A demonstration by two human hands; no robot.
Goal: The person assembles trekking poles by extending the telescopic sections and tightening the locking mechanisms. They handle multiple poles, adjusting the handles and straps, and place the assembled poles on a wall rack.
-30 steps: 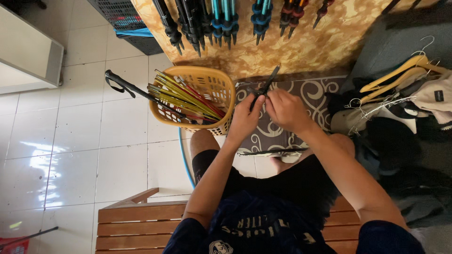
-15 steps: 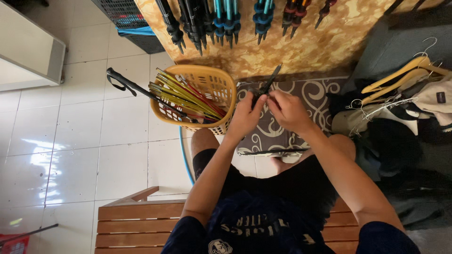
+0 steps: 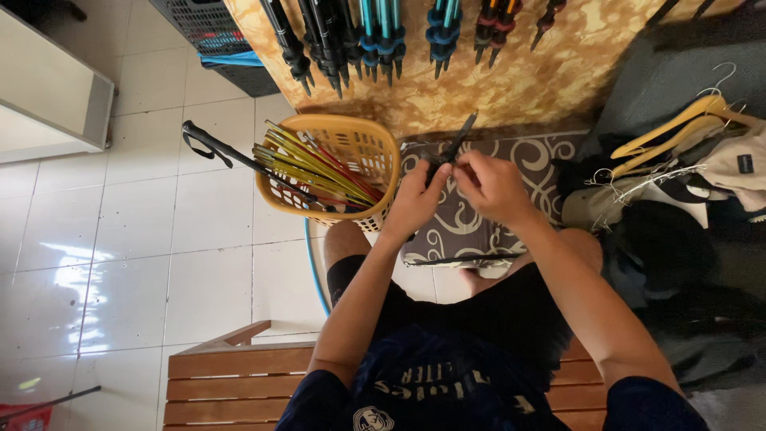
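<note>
My left hand (image 3: 417,199) and my right hand (image 3: 493,185) are together in front of me, both gripping a thin black pole section (image 3: 456,144) that points up and away. The hands are over a grey cushion with white swirls (image 3: 471,223). Just left of my left hand stands a yellow plastic basket (image 3: 361,152) full of several yellow, red and green rods, with a black trekking pole (image 3: 227,153) sticking out to the left.
A row of several black, teal and orange poles (image 3: 383,36) lies on a gold patterned cloth (image 3: 527,80) beyond the hands. Wooden hangers (image 3: 678,132) and piled clothes are at the right. A wooden bench (image 3: 231,383) is under me, on white floor tiles.
The hands have stayed together on the black pole section; only small finger movements show. The view has barely shifted.
</note>
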